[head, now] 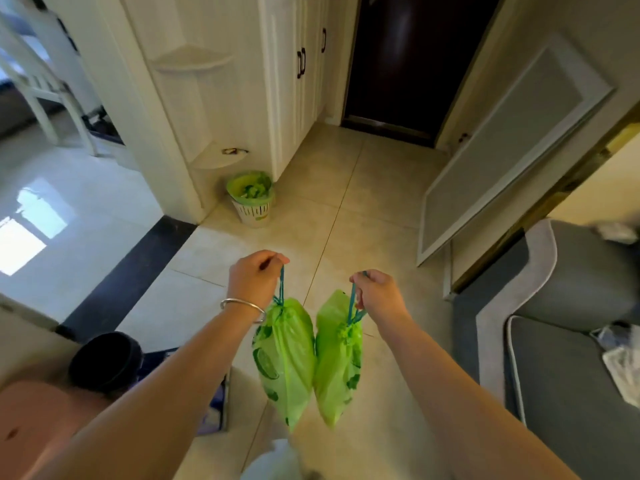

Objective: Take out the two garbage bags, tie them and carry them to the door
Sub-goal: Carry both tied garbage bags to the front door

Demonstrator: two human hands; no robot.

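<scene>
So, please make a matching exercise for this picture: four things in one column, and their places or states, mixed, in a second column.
Things:
1. left hand
2. right hand
3. small bin
4. dark door

Places or states:
A. on the floor beside the white cabinet
B. wears a silver bangle, holds a tied green bag
C. at the far end of the hallway
D. bare wrist, holds a tied green bag

Pairs: 1-B, 2-D, 3-A, 4-C
</scene>
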